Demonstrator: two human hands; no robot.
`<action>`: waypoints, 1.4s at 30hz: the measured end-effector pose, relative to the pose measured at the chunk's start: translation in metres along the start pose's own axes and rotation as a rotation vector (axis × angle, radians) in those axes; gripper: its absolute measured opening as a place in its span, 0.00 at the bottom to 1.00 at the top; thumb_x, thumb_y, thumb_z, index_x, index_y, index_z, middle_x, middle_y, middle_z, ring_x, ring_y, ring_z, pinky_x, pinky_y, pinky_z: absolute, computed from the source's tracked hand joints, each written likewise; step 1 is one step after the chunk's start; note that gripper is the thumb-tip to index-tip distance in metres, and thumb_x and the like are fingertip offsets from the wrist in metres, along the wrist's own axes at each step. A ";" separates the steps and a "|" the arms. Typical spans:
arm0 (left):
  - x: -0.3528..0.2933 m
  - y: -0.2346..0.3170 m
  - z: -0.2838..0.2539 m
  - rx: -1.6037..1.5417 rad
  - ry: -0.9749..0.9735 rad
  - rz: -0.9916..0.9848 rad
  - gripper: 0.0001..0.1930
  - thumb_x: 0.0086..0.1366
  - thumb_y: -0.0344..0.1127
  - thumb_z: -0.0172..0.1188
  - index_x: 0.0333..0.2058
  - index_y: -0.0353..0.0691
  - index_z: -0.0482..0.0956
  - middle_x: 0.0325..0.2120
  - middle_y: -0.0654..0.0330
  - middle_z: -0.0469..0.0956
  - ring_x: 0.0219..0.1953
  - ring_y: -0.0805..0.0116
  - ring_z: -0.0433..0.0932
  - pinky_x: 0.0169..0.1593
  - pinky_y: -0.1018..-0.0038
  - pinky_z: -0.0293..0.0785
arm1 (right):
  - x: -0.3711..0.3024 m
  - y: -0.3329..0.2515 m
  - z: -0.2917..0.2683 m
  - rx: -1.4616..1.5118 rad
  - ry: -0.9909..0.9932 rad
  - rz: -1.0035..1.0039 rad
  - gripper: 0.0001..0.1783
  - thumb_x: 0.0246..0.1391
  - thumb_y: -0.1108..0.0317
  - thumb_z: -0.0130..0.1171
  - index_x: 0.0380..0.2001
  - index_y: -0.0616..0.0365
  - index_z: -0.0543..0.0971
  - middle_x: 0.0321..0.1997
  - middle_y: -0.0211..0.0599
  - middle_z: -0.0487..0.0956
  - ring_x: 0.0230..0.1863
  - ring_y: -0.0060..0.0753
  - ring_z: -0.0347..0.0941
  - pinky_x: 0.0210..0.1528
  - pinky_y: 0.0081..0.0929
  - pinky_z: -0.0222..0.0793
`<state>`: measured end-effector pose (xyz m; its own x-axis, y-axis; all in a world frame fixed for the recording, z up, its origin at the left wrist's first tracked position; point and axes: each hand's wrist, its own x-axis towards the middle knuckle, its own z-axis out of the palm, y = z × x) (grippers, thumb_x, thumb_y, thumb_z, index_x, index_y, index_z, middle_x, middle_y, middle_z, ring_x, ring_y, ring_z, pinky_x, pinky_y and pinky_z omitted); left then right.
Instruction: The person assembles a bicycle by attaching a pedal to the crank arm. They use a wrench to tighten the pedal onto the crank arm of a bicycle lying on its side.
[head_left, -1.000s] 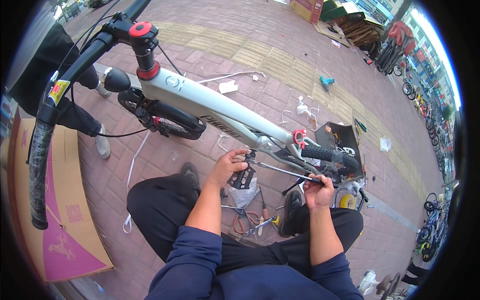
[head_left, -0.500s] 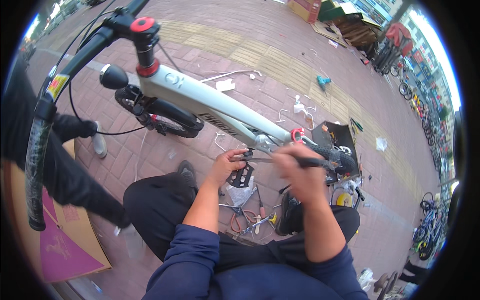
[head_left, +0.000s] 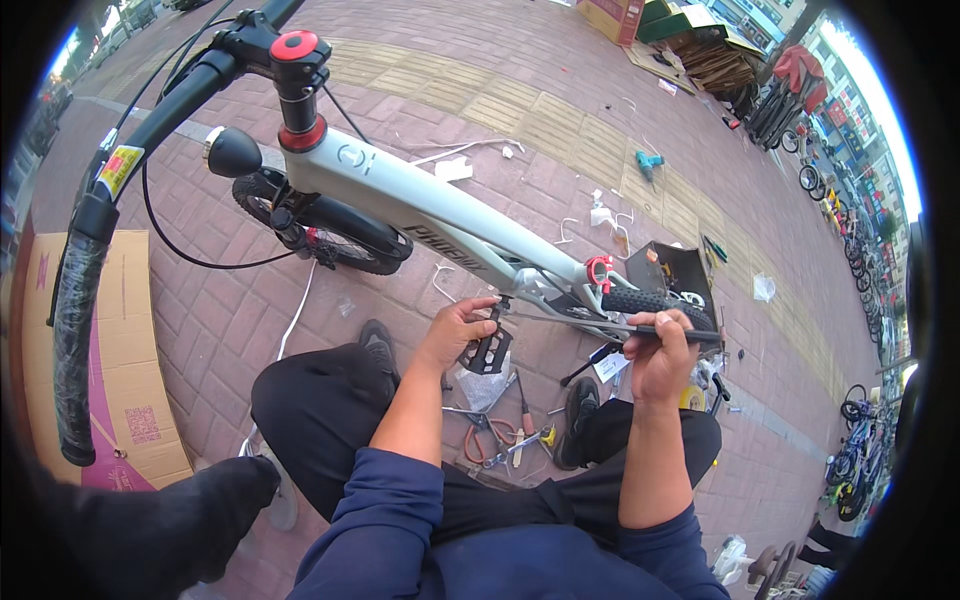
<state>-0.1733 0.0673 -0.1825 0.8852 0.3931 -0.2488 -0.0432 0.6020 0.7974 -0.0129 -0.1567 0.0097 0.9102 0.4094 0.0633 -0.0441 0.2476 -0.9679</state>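
In front of me a pale grey bicycle frame (head_left: pixel 440 210) runs from upper left to the right. My left hand (head_left: pixel 458 332) is closed around the inner end of a black platform pedal (head_left: pixel 487 350), where it meets the crank area. The fingers of my right hand (head_left: pixel 662 365) are wrapped around the black handle of a long wrench (head_left: pixel 575 321), palm partly turned up. The wrench's thin metal shaft reaches left to the pedal's axle, beside my left fingertips. How its jaw sits there is partly hidden.
Pliers (head_left: pixel 487 440), a screwdriver (head_left: pixel 524 405) and other small tools lie between my feet. An open toolbox (head_left: pixel 668 262) stands beyond the rear tyre. Handlebars (head_left: pixel 205 85) rise at left, above a flat cardboard box (head_left: pixel 125 370). Another person's leg (head_left: pixel 170 525) is at lower left.
My right hand has swung right and turned its palm upward, still gripping the wrench. My left hand stays at the pedal. The other person's leg has stepped nearer, to the lower left.
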 end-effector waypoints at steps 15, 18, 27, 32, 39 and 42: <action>0.002 -0.003 -0.002 -0.058 -0.021 0.006 0.28 0.63 0.26 0.69 0.62 0.37 0.74 0.40 0.56 0.85 0.37 0.70 0.86 0.40 0.74 0.85 | -0.001 0.046 -0.027 0.125 -0.113 0.109 0.14 0.64 0.58 0.54 0.30 0.56 0.79 0.33 0.40 0.83 0.22 0.25 0.73 0.24 0.22 0.68; -0.003 -0.001 -0.004 -0.006 0.019 -0.005 0.27 0.63 0.27 0.69 0.61 0.37 0.77 0.39 0.59 0.84 0.38 0.74 0.84 0.43 0.77 0.81 | -0.008 -0.011 0.078 -0.467 -0.368 -0.035 0.12 0.62 0.62 0.62 0.27 0.57 0.82 0.24 0.26 0.76 0.22 0.18 0.70 0.25 0.21 0.65; -0.006 0.013 0.002 -0.006 0.016 0.062 0.27 0.63 0.27 0.69 0.61 0.35 0.76 0.37 0.58 0.85 0.35 0.72 0.85 0.40 0.78 0.81 | -0.025 -0.027 0.184 -0.834 -0.537 -0.609 0.10 0.53 0.63 0.65 0.27 0.58 0.76 0.21 0.44 0.79 0.22 0.50 0.79 0.28 0.42 0.75; 0.000 0.006 0.004 -0.027 -0.003 -0.010 0.27 0.63 0.27 0.69 0.62 0.36 0.75 0.37 0.57 0.85 0.34 0.72 0.85 0.37 0.79 0.81 | -0.001 -0.029 0.061 -0.249 -0.175 -0.134 0.07 0.57 0.70 0.60 0.27 0.62 0.78 0.26 0.39 0.82 0.20 0.24 0.76 0.22 0.21 0.73; 0.001 -0.001 -0.007 -0.036 -0.023 -0.024 0.28 0.64 0.27 0.68 0.63 0.38 0.74 0.37 0.58 0.85 0.34 0.74 0.84 0.36 0.79 0.81 | 0.000 0.059 -0.029 0.207 0.156 0.150 0.05 0.58 0.65 0.54 0.30 0.54 0.73 0.29 0.42 0.82 0.19 0.30 0.74 0.22 0.26 0.71; 0.001 -0.003 -0.005 -0.081 -0.031 -0.038 0.28 0.64 0.27 0.68 0.63 0.39 0.74 0.38 0.59 0.85 0.34 0.74 0.84 0.36 0.79 0.81 | 0.006 0.098 -0.067 0.378 0.141 0.404 0.04 0.55 0.64 0.56 0.30 0.50 0.75 0.34 0.38 0.83 0.26 0.34 0.75 0.30 0.32 0.71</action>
<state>-0.1745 0.0693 -0.1875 0.9010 0.3474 -0.2599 -0.0454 0.6712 0.7399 0.0158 -0.1894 -0.1012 0.8352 0.4223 -0.3523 -0.5211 0.4030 -0.7524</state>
